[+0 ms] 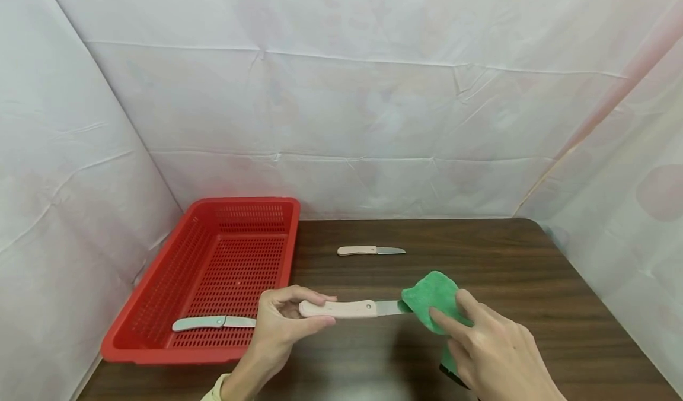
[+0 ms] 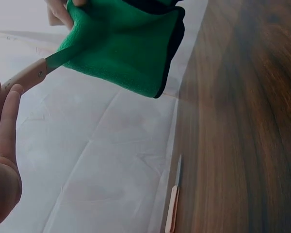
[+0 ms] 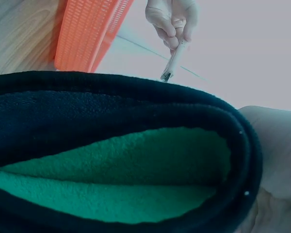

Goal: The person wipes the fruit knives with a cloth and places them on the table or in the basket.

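Note:
In the head view my left hand (image 1: 283, 321) pinches the pale pink handle of a folding knife (image 1: 341, 309), its blade pointing right. A green cloth (image 1: 434, 300) covers the blade's tip, and my right hand (image 1: 491, 341) grips that cloth with the fingers pressing on it. The left wrist view shows the blade running into the folded green cloth (image 2: 121, 48), which has a dark edge. Seen from the right wrist, the cloth (image 3: 136, 160) fills the foreground and hides most of the blade.
A red plastic basket (image 1: 290, 252) stands at the left of the brown wooden table (image 1: 507, 258). Inside it lies an unfolded knife with a pale greenish handle (image 1: 200, 322). Another pink-handled knife (image 1: 357, 250) lies on the table behind the hands. White sheeting (image 1: 341, 116) hangs around the table.

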`<state>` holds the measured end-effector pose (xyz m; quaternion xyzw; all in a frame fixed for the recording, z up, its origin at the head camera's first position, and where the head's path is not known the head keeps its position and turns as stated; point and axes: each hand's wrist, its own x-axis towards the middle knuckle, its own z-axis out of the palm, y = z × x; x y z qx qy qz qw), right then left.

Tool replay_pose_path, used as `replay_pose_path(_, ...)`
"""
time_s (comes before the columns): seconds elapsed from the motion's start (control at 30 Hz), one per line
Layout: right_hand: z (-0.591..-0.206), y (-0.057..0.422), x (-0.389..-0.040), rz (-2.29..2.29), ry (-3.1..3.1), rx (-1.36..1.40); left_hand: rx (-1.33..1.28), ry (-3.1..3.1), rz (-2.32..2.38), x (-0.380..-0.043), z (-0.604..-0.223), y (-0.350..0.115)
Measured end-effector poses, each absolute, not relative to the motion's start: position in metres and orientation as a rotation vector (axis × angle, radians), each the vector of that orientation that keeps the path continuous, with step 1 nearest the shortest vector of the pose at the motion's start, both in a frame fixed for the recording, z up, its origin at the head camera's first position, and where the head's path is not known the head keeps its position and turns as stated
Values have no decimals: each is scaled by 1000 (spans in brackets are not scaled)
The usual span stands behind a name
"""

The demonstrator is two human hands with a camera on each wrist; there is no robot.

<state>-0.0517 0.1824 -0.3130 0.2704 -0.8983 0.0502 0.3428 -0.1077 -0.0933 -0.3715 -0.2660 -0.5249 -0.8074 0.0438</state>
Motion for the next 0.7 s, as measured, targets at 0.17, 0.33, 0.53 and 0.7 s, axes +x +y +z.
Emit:
replay_pose_path(0.17,-313,184,-53,170,-2308,684,-860,-1603,-2458,-108,-374,-94)
replay_pose_path(0.33,-307,186,-54,200,-2278,669,-865,-1643,-2445,-107,-374,-94)
replay_pose_path(0.53,-298,184,-56,218,-2255,674,-863,-1670,-2439,-108,-373,-93)
replay_pose_path(0.7,-293,182,-57,229,-2242,662,-862,-1688,-2444,-108,-372,-92)
